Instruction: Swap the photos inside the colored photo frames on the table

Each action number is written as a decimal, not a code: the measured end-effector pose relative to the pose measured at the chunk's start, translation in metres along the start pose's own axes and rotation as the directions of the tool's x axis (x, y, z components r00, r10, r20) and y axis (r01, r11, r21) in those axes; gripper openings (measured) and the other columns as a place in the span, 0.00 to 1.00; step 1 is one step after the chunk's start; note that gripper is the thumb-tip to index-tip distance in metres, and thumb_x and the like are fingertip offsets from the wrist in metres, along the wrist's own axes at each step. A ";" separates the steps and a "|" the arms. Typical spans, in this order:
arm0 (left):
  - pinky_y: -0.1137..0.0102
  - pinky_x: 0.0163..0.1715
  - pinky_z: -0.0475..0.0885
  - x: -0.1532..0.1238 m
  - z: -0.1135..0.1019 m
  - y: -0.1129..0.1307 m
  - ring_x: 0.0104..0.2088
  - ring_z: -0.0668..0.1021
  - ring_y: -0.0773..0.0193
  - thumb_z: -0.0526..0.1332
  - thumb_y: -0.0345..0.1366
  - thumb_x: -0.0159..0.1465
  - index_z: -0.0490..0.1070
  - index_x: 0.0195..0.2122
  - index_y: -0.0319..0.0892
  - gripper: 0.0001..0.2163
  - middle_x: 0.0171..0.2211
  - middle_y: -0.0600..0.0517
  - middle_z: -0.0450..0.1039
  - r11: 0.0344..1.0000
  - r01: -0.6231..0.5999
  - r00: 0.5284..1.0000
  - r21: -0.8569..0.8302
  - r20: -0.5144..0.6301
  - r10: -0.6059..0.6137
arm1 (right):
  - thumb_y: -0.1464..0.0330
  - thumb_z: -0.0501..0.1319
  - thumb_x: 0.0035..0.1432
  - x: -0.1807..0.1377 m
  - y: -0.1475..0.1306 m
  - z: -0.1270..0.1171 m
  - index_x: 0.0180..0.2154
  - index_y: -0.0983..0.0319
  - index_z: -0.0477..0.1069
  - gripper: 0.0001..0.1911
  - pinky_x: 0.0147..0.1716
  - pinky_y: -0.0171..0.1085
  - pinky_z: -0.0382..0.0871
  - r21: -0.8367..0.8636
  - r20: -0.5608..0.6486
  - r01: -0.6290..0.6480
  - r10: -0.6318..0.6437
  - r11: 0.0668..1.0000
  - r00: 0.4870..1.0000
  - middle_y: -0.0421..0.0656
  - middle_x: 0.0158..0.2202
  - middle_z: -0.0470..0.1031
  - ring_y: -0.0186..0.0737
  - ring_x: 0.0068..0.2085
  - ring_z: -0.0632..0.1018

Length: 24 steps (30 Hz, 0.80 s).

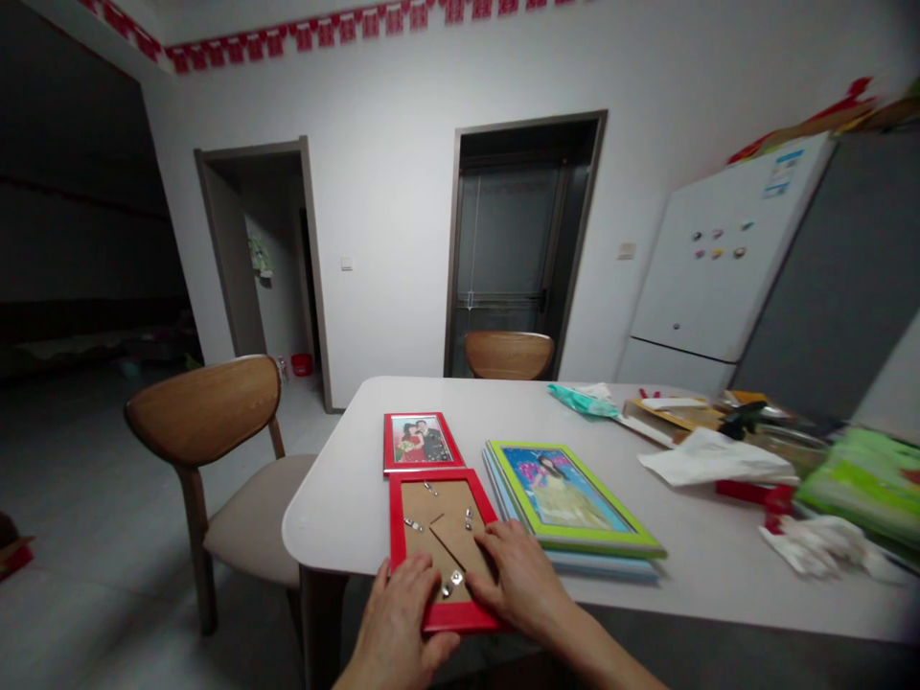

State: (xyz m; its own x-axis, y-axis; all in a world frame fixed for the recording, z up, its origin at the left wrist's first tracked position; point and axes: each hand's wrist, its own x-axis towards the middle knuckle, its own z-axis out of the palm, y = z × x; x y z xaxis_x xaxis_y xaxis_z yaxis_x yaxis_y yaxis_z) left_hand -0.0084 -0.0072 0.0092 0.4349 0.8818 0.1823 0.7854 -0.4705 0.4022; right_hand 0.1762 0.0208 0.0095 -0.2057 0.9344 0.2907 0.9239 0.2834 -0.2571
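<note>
A red picture frame [483, 613] lies face down at the table's front edge, its brown backing board [424, 513] facing up. Several small metal clips sit around the board, and a dark slanting slit shows in its middle. My left hand [399, 613] is closed over the frame's near left corner, fingers on top and thumb along the front edge. On the right side, my right hand [521, 570] holds the frame with bent fingers on the board, its thumb close to the nearest metal clip [452, 583]. Just beyond lies another red picture frame [421, 441], showing a photo of a couple.
A stack topped by a lime-green picture frame [575, 494] lies right of my hands. Farther right are white paper [715, 458], a teal wrapper [586, 401], crumpled tissue [834, 546] and a green package [866, 484]. Wooden chairs stand left [205, 407] and behind the white table [337, 489].
</note>
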 end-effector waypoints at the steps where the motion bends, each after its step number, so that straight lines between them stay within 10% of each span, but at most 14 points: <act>1: 0.51 0.52 0.53 0.000 0.000 -0.002 0.52 0.63 0.53 0.61 0.38 0.48 0.63 0.47 0.40 0.24 0.52 0.42 0.60 1.000 0.003 1.000 -0.002 0.003 -0.003 | 0.60 0.56 0.45 0.000 0.001 0.000 0.37 0.63 0.70 0.18 0.40 0.38 0.55 0.003 0.001 0.008 -0.008 1.000 1.000 0.47 0.36 0.69 0.44 0.40 0.65; 24: 0.54 0.53 0.54 -0.002 -0.004 -0.008 0.53 0.62 0.54 0.63 0.33 0.45 0.68 0.34 0.40 0.13 0.51 0.45 0.62 0.998 0.042 0.998 -0.036 -0.038 -0.043 | 0.64 0.47 0.55 0.031 -0.003 0.006 0.32 0.64 0.69 0.15 0.42 0.37 0.54 -0.011 -0.019 0.095 -0.095 0.995 0.995 0.47 0.37 0.65 0.40 0.41 0.64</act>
State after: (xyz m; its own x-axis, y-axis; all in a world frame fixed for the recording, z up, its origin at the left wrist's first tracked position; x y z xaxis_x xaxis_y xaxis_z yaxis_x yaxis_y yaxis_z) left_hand -0.0172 -0.0055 0.0088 0.3836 0.9019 0.1985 0.7865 -0.4317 0.4416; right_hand 0.1649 0.0503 0.0141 -0.2868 0.8990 0.3311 0.9036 0.3687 -0.2183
